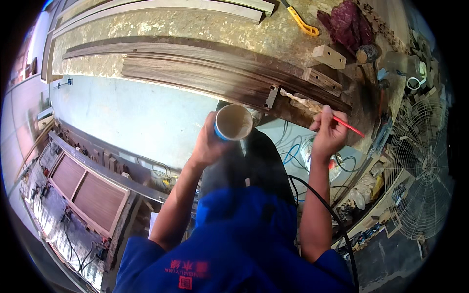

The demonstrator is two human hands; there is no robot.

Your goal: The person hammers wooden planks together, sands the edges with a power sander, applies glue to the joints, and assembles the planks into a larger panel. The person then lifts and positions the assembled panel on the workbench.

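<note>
My left hand [207, 141] is wrapped round a paper cup [233, 122] with a blue outside, held upright in front of the bench edge. Pale beige stuff coats the cup's inside. Between the fingers of my right hand [330, 134] is a thin red-handled brush [352, 128], its far part caked in the same pale stuff. The brush tip points left, close to the end of a brown wooden board [195, 75] lying along the bench. Dark slots show in that board end [272, 96]. Whether the tip touches the wood I cannot tell.
Drilled wooden blocks [329, 57], a mallet head [366, 53], a dark red cloth [347, 27] and a yellow-handled tool [303, 22] lie on the bench [161, 27]. A fan guard [422, 166] stands right. A black cable [337, 215] passes my right arm. A framed panel [88, 190] lies lower left.
</note>
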